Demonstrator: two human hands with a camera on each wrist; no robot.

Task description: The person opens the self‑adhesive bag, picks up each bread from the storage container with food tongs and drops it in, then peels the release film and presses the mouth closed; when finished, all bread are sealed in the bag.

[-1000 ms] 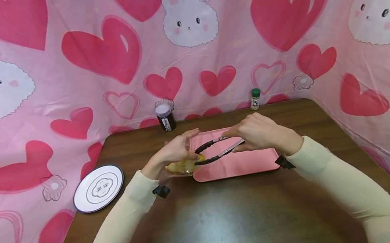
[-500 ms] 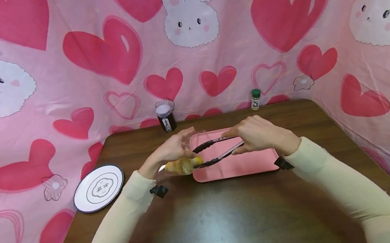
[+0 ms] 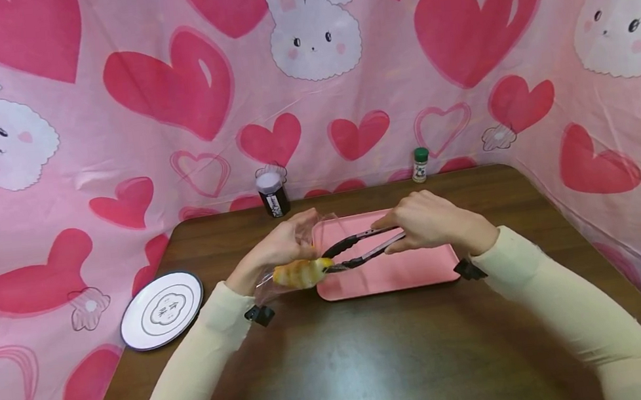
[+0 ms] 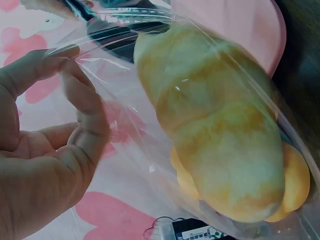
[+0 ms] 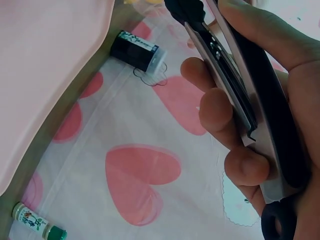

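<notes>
My left hand [image 3: 286, 238] pinches the edge of a clear plastic bag [image 4: 117, 82] between thumb and fingertip. Inside the bag lies a golden, ridged bread roll [image 4: 215, 125], with smaller orange-yellow pieces showing behind it. My right hand [image 3: 426, 219] grips metal tongs [image 5: 235, 75] with black ends, fingers wrapped along one arm. The tongs' arms stand apart in the head view, their black tips reaching into the bag's mouth by the roll's right end. Whether the tips still pinch the roll is hard to tell. Bag and roll are held above the table, at the left edge of a pink tray [image 3: 400, 276].
A white plate [image 3: 138, 323] with a dark blue rim stands at the table's left. Along the back edge are a dark jar [image 3: 274, 198] with a pale lid and a small green-capped bottle [image 3: 420, 165]. A pink heart-patterned cloth hangs behind the brown table [image 3: 339, 363].
The left hand has shifted slightly left with the bag. More of the roll now shows below the fingers, and it lies more level. The right hand and tongs have barely moved.
</notes>
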